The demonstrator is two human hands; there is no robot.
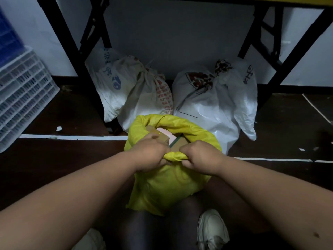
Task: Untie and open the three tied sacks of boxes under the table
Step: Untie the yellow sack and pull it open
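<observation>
Gripping the near rim of the yellow plastic sack [167,184], left hand [150,153] and right hand [201,156] spread its mouth, exposing cardboard boxes [162,137] just beyond; 2 white sacks [212,105] behind stay tied.

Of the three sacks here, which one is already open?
The yellow sack nearest the person; both hands grip its rolled-down rim and boxes show inside. The two white sacks behind it are knotted.

Both forearms bare, no sleeves, no watch or rings visible. Left hand [150,153] and right hand [201,157] bare, ungloved. Dark trousers [144,230]. White chunky sneakers [211,230], scuffed, w/ laces.
</observation>
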